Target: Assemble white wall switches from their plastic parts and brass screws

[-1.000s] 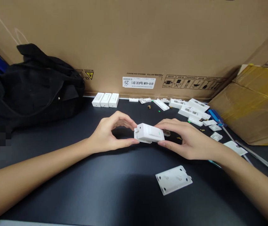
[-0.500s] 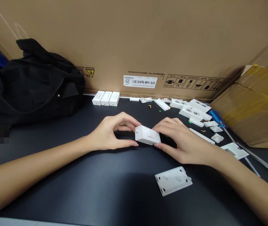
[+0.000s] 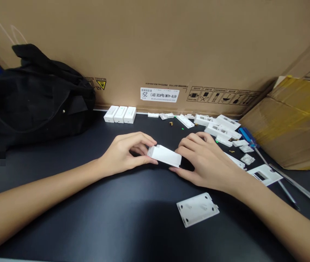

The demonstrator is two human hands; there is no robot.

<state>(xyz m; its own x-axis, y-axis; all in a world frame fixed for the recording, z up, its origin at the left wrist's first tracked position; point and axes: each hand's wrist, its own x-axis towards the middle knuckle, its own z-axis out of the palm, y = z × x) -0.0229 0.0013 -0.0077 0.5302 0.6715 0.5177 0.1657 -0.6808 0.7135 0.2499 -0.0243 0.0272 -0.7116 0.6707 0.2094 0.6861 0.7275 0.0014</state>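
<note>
Between my hands a small white switch housing (image 3: pixel 165 155) is tilted above the dark table, its long smooth side facing me. My left hand (image 3: pixel 129 151) pinches its left end with thumb and fingers. At the right end is my right hand (image 3: pixel 201 156), its index finger against the housing and its thumb by the lower edge; the exact thumb contact is hard to see. A flat white back plate (image 3: pixel 197 210) with small holes lies nearer me, below my right hand.
Three white switch units (image 3: pixel 120 114) stand in a row at the back. Several white housings (image 3: pixel 222 129) and loose parts lie at back right, near a blue-handled screwdriver (image 3: pixel 248 137). A black bag (image 3: pixel 40 98) sits left, cardboard boxes (image 3: pixel 288 123) behind and right.
The housing has rolled, so its top face with the rocker has turned away and its side shows. Both hands have shifted slightly left with it. The view has also shifted a little.
</note>
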